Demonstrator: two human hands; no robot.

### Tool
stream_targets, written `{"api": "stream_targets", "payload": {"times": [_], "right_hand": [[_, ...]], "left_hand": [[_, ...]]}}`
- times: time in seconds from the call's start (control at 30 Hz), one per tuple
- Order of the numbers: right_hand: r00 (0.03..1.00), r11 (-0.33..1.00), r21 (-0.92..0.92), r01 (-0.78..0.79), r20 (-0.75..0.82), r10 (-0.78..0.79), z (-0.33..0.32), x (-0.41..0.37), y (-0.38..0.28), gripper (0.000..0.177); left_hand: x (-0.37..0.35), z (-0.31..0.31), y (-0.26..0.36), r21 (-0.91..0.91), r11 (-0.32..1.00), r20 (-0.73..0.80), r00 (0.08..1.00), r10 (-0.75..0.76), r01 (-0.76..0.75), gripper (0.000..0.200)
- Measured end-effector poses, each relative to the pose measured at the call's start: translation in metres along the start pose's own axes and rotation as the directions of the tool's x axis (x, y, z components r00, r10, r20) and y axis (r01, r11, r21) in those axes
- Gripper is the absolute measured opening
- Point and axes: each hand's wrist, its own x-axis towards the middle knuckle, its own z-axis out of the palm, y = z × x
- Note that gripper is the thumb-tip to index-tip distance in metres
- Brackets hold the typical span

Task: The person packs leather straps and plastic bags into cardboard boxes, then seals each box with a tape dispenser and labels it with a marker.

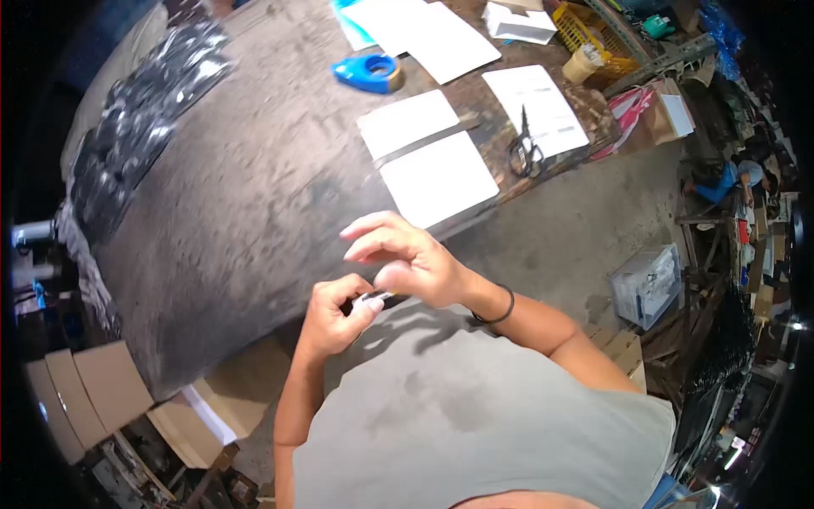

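Two hands (left hand [335, 316], right hand [411, 259]) and one small dark object [379, 298]. On the surface [254, 187]: five flat white sheets [437, 178], one blue tape dispenser [369, 72], one scissors [526, 148], one tape roll [583, 64], one yellow basket [585, 30].

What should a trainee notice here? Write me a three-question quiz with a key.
1. True or false: the left hand is shut on a small dark object.
2. The black band sits on the wrist of: A) the left hand, B) the right hand.
3. Fill in the colour: the tape dispenser on the table is ___.
Key: 1 true; 2 B; 3 blue.
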Motion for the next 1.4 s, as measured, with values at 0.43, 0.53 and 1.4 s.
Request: {"api": "stream_targets", "payload": {"times": [0.43, 0.53, 1.4], "right_hand": [[0.426, 0.648, -0.193, -0.737, -0.877, 0.224, -0.381, -0.099, 0.086, 0.029], [0.361, 0.298, -0.334, -0.894, -0.932, 0.041, -0.4, -0.113, 0.129, 0.028], [0.713, 0.323, -0.669, -0.67, -0.459, 0.53, -0.297, -0.013, 0.113, 0.025]], "left_hand": [[0.206, -0.002, -0.109, -0.335, 0.854, -0.48, 0.708, -0.517, 0.397, 0.03], [0.238, -0.004, -0.128, -0.284, 0.852, -0.514, 0.681, -0.522, 0.439, 0.041], [0.28, 0.006, -0.148, 0.065, 0.857, -0.437, 0.787, -0.436, 0.511, 0.026]]}}
